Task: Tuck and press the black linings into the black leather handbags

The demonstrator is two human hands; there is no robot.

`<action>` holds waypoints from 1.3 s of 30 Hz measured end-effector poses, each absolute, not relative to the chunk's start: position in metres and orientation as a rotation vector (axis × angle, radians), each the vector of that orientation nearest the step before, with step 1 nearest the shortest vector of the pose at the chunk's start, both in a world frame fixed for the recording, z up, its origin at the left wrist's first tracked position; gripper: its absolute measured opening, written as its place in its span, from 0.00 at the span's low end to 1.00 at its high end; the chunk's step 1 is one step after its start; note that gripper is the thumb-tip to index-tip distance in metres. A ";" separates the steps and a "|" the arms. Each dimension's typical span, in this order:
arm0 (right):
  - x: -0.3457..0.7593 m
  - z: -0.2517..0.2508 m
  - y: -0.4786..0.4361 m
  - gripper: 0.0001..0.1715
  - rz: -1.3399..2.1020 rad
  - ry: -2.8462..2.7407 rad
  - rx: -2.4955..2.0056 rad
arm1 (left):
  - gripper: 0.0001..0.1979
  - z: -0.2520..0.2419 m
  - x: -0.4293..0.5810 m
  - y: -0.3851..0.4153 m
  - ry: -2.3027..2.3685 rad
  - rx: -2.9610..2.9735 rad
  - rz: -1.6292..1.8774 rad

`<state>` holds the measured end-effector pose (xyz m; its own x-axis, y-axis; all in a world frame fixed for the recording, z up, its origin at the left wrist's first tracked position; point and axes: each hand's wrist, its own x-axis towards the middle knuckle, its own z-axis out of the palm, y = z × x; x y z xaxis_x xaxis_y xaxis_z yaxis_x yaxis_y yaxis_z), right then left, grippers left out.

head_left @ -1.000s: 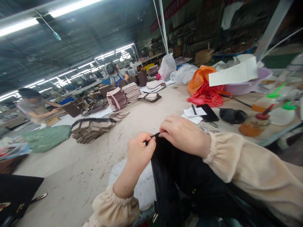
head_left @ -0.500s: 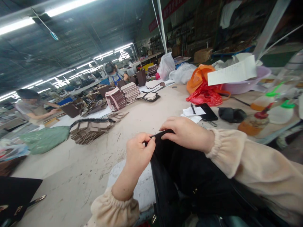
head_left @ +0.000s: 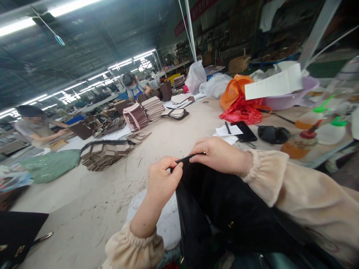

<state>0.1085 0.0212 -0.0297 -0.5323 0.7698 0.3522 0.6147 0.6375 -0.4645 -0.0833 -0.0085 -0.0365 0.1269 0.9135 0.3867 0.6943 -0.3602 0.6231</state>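
Lying over the near edge of the tabletop (head_left: 92, 209), a black bag (head_left: 221, 213) is held by its top, directly in front of the person. A thin black strip (head_left: 187, 158) at the bag's upper edge is pinched at both ends. The left hand (head_left: 162, 179) is closed on it between thumb and forefinger, and the right hand (head_left: 221, 155) is closed over its other end with fingertips curled down. Whether the strip is a zip tape or a trim cannot be told, dark as it is against dark. The step in hand is judged to be work along this edge. A further move along it calls for a firm grip on both sides, with the strip drawn taut between them. A phone (head_left: 245, 131) lies well beyond.
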 end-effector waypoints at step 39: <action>0.089 -0.013 0.017 0.16 0.183 -2.493 -1.279 | 0.07 -0.037 -0.084 -0.005 1.665 2.109 1.043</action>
